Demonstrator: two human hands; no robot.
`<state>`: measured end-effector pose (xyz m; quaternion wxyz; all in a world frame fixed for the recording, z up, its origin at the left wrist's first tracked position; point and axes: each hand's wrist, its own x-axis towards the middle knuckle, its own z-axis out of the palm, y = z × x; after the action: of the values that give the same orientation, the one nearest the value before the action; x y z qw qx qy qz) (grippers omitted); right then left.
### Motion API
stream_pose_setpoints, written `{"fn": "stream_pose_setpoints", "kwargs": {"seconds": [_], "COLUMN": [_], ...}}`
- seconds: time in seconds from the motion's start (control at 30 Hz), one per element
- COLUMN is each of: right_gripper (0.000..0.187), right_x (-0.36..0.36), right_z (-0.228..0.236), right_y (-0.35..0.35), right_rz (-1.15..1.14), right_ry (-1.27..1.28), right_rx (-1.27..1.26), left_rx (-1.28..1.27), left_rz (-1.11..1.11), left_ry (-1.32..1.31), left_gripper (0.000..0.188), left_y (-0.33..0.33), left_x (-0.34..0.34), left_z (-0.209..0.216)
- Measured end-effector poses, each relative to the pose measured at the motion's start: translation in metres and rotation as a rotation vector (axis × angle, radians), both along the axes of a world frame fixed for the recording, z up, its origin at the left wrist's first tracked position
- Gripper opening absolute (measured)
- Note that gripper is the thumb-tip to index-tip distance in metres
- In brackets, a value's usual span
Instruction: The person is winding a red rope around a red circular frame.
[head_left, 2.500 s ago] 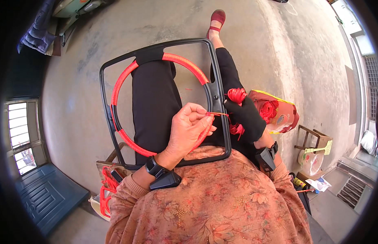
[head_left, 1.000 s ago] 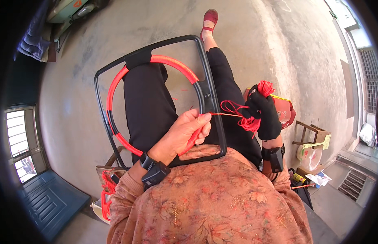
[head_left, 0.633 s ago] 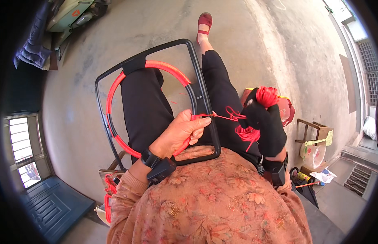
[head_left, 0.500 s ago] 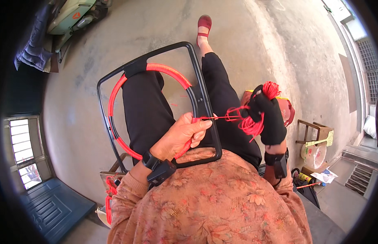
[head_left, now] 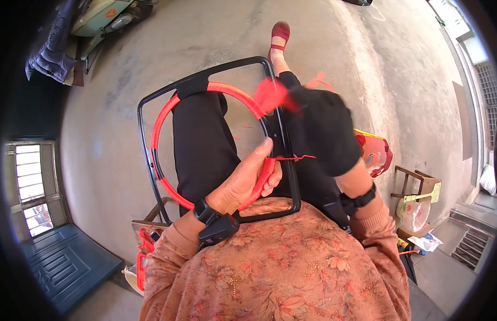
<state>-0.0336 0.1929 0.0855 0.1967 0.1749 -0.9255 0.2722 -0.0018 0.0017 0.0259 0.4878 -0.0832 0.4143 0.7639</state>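
Bare concrete floor [head_left: 125,134] lies under a black frame [head_left: 283,160] resting on the person's lap. The left hand [head_left: 248,179] is closed around the frame's red-wrapped ring [head_left: 163,115]. Just right of the frame, the gloved right hand [head_left: 323,131] holds red cord [head_left: 270,95]; its grip is blurred.

A black frame [head_left: 147,160] carries a red-wrapped ring [head_left: 163,115]. The cord [head_left: 294,158] and bundle [head_left: 270,95] are red, the glove [head_left: 320,131] and trousers [head_left: 203,144] black, the blouse [head_left: 291,273] rust floral, the floor [head_left: 109,134] grey.
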Motion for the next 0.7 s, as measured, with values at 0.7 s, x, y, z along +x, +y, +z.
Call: {"fn": "stream_pose_setpoints", "kwargs": {"seconds": [0.7], "right_gripper": [0.028], "right_x": [0.008], "right_z": [-0.078], "right_y": [-0.002], "right_rz": [0.330], "right_ry": [-0.769], "right_rx": [-0.872], "left_rx": [0.111], "left_rz": [0.071], "left_ry": [-0.205], "left_gripper": [0.088], "left_y": [0.000], "left_x": [-0.001], "left_z": [-0.001]}}
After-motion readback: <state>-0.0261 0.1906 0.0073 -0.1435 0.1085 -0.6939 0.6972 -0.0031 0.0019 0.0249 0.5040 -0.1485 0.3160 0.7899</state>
